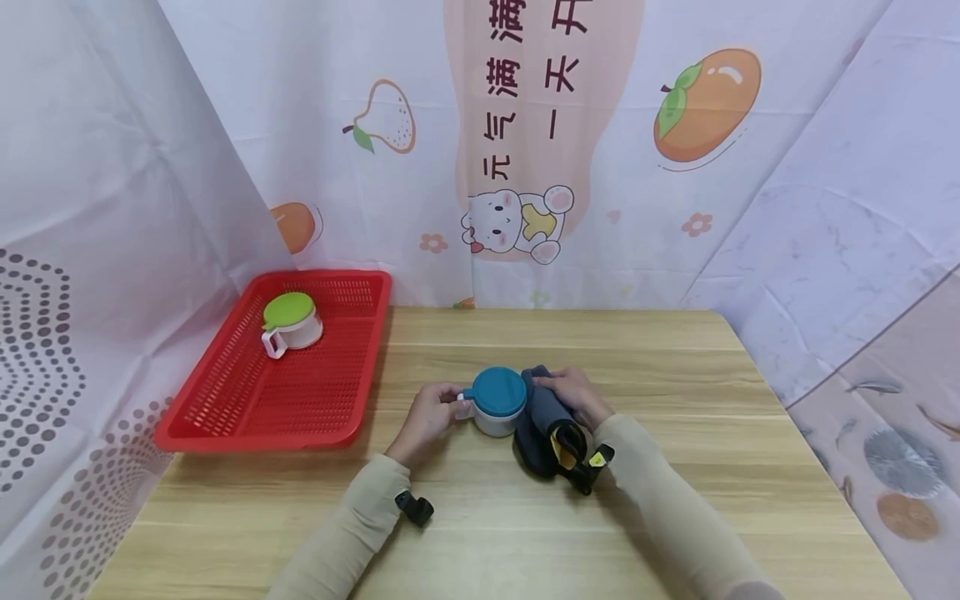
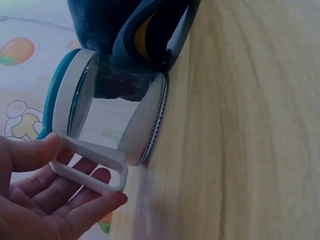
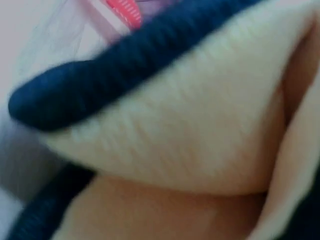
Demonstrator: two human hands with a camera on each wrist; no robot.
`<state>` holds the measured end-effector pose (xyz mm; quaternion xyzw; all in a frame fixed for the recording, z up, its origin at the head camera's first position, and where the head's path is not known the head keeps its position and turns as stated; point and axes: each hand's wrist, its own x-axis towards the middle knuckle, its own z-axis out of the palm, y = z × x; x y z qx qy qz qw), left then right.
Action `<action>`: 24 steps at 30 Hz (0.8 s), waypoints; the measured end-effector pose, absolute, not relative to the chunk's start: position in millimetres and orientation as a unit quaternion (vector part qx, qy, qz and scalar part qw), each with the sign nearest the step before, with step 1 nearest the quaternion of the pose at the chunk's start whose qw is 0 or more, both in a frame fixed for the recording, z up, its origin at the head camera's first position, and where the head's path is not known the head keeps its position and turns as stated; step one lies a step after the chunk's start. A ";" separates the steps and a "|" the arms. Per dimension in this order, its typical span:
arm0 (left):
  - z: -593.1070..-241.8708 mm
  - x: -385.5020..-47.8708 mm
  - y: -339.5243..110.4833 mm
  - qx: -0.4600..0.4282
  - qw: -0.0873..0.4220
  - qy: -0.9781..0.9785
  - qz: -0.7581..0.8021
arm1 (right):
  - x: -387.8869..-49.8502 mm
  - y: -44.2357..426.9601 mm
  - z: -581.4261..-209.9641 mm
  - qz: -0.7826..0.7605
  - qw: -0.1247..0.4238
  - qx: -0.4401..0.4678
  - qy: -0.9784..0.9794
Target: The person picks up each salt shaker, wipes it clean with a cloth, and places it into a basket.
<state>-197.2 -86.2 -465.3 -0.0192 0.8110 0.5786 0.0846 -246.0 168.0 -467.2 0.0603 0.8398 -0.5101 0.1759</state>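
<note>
In the head view, a small clear jar with a blue lid (image 1: 498,392) stands on the table near its middle. My left hand (image 1: 429,417) holds the jar's white handle (image 2: 95,187); in the left wrist view the thumb lies at the top of the handle and the fingers curl behind it. My right hand (image 1: 576,396) grips a dark grey-blue plush cloth (image 1: 546,410) with a yellowish inner side. The bunched cloth touches the jar's right side. Up close in the right wrist view, the cloth (image 3: 175,115) fills the picture and hides the right fingers.
A red plastic basket (image 1: 372,358) sits at the table's left. Inside it is a similar jar with a green lid (image 1: 289,310). The wooden table (image 1: 645,350) ends at a printed curtain (image 1: 600,208) behind. Each wrist wears a small black camera mount (image 1: 415,508).
</note>
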 end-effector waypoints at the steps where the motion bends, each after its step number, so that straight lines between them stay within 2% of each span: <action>1: -466.1 -196.9 -85.6 -0.017 0.081 0.814 0.575 | -245.1 168.8 -467.8 -0.509 0.178 0.059 0.840; 6: -468.2 -196.5 -84.0 -0.021 0.066 0.826 0.559 | -235.3 171.1 -468.9 -0.514 0.189 0.056 0.835; 14: -468.1 -196.4 -84.6 -0.024 0.072 0.824 0.561 | -211.7 170.7 -466.6 -0.532 0.189 0.068 0.823; 24: -473.0 -199.2 -87.5 -0.015 0.071 0.817 0.572 | -194.7 176.4 -461.8 -0.549 0.190 -0.004 0.814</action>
